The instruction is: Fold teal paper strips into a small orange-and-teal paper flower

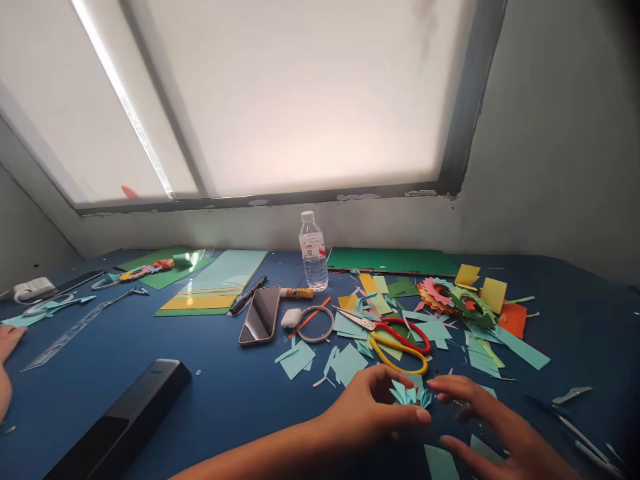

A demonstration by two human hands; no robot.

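Between the thumb and fingers of my left hand (370,403) is a light-blue folded paper piece (409,395) with several pointed tips. My right hand (493,423) is just to its right, thumb and fingers apart, with nothing visible between them. Beyond my hands lie scissors (400,343) with one red and one yellow handle, their blades pointing left. Light-blue paper squares (349,363) and cut scraps are scattered around the scissors. Another light-blue piece (441,461) lies below my hands, near the lower edge of the view.
A water bottle (314,253) stands near the wall. Left of centre are a phone (260,316), a glue stick (297,293) and a tape roll (315,325). A long black box (125,420) lies front left. Colourful paper rings (455,301) sit back right. Another person's hand (10,340) shows at far left.
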